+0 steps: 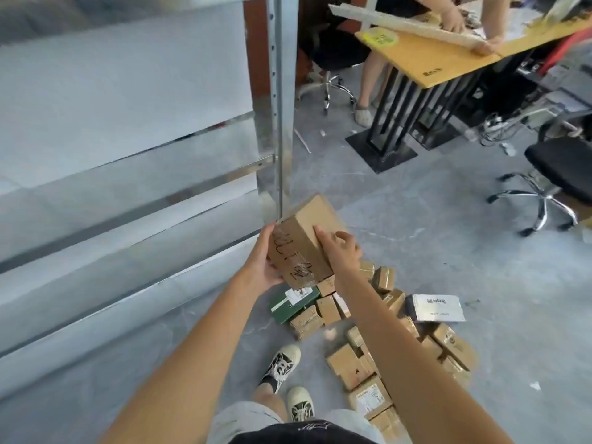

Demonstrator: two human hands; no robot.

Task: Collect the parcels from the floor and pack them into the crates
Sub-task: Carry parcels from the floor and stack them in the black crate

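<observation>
Both hands held one brown cardboard parcel [302, 243] up off the floor [416, 251], centre frame, just in front of the metal shelving upright [283, 107]. Left hand [264, 261] cupped the parcel's left side and near-bottom corner, fingers wrapped behind it, thumb along the taped face (black marker scrawl there, not readable). Right hand [341, 249] lay over the right face, fingers curled onto the top edge; so each grip was closed round the same parcel. Parcel was tilted, long axis running near-left to far-right.

Below it, on the floor to the near right, a loose pile of small brown parcels [368, 354] sat, touching and overlapping. A dark green box [293, 304] lay at the pile's left edge, a white flat package [435, 307] at its right edge. The person's two sneakers [290, 382] stood just left of the pile.

Far right: a wooden bench [426, 59] with another person's hands [471, 33] on a long pale strip, and a black office chair [557, 184] at right.
</observation>
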